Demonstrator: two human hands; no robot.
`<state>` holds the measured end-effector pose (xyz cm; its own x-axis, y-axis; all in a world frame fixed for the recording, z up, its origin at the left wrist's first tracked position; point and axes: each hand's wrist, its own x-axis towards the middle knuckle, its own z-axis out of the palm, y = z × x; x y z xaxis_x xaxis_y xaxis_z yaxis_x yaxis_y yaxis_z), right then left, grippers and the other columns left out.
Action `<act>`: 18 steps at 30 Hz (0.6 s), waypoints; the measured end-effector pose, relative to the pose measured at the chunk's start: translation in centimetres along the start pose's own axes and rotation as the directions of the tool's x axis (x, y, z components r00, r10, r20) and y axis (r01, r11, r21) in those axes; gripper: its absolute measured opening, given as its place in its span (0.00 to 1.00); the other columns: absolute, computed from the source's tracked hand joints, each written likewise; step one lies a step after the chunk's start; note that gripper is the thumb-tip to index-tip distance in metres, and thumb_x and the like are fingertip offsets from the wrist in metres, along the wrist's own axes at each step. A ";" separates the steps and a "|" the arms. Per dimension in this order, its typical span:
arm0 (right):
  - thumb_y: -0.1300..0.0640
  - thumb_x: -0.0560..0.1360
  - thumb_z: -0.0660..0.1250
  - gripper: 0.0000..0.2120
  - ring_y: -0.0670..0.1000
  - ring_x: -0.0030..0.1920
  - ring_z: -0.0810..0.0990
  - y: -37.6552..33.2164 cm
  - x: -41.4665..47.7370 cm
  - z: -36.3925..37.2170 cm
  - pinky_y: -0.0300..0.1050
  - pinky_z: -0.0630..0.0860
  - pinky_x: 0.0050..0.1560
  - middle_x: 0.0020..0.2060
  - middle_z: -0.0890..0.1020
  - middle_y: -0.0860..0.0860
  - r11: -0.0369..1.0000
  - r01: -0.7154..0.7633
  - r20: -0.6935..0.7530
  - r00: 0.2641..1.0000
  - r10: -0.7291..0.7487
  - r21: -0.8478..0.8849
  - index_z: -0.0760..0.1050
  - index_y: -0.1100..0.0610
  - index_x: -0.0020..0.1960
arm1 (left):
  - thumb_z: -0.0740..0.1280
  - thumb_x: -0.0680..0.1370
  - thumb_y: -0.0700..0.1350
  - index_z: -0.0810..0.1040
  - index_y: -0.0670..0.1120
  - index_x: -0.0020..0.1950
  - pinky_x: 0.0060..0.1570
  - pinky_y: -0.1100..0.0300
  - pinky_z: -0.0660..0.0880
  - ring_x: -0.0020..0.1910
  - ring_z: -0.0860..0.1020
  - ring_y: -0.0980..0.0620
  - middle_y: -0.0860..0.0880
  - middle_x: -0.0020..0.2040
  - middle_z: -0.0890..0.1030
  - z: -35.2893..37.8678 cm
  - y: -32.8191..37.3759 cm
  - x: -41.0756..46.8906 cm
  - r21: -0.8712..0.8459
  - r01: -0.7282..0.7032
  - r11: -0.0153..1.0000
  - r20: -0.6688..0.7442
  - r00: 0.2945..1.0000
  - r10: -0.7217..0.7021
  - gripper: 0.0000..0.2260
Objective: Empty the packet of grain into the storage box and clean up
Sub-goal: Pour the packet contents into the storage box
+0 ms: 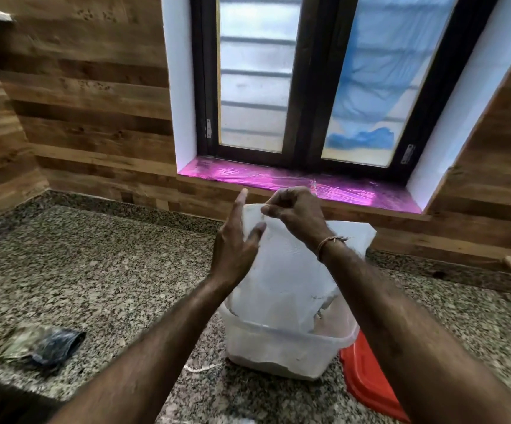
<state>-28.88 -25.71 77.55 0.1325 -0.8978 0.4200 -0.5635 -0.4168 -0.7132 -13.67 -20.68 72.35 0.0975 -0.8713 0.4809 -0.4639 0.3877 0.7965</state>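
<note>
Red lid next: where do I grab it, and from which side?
I'd pinch the red lid at its near rim, coming from the front. It lies flat on the counter; its far end is crowded by the storage box, and its right side is hidden by the forearm.

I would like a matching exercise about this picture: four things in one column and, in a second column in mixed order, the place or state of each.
Things
1. packet
2. red lid
3. dark pouch
4. window sill

Places or states
A. covered with shiny pink film
B. lies on the counter, left of the storage box
C. lower end inside the storage box, top edge pinched by the right hand
D. lies flat on the counter, right of the storage box

Pairs: 1-C, 2-D, 3-B, 4-A
</note>
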 end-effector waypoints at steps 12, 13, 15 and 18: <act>0.45 0.71 0.77 0.08 0.45 0.49 0.75 5.9 -1.5 -6.8 0.50 0.62 0.53 0.40 0.79 0.38 0.833 -0.025 0.127 0.985 0.114 -0.552 0.78 0.44 0.40 | 0.73 0.76 0.44 0.79 0.51 0.44 0.37 0.48 0.81 0.37 0.80 0.51 0.51 0.40 0.83 -2.7 -1.7 2.0 -0.122 0.113 0.986 -0.038 0.992 -0.119 0.05; 0.45 0.70 0.77 0.08 0.44 0.50 0.75 6.6 -1.7 -7.8 0.50 0.62 0.55 0.39 0.80 0.37 0.816 -0.061 0.097 0.985 0.142 -0.575 0.79 0.45 0.41 | 0.73 0.76 0.44 0.79 0.51 0.45 0.37 0.48 0.81 0.37 0.80 0.51 0.50 0.40 0.83 -2.7 -1.8 2.0 -0.127 0.115 0.985 -0.044 0.992 -0.122 0.05; 0.46 0.68 0.79 0.08 0.44 0.53 0.80 8.1 -2.2 -9.6 0.51 0.66 0.60 0.37 0.81 0.37 0.791 -0.120 0.054 0.980 0.190 -0.600 0.81 0.46 0.41 | 0.73 0.76 0.44 0.79 0.51 0.45 0.38 0.47 0.81 0.39 0.80 0.49 0.50 0.41 0.83 -2.8 -2.1 1.9 -0.144 0.120 0.982 -0.059 0.990 -0.129 0.04; 0.43 0.65 0.80 0.15 0.47 0.46 0.80 9.7 -3.0 -12.0 0.52 0.75 0.55 0.38 0.83 0.42 0.825 -0.270 -0.068 0.959 0.273 -0.497 0.81 0.51 0.42 | 0.73 0.76 0.45 0.79 0.51 0.46 0.40 0.45 0.81 0.43 0.82 0.45 0.49 0.43 0.83 -2.9 -2.1 1.8 -0.199 0.126 0.972 -0.080 0.986 -0.144 0.04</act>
<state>-44.54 -25.33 76.06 -0.0826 -0.9657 0.2462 -0.9055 -0.0304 -0.4233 -9.94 -22.20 72.57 0.2333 -0.8912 0.3890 -0.2638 0.3270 0.9075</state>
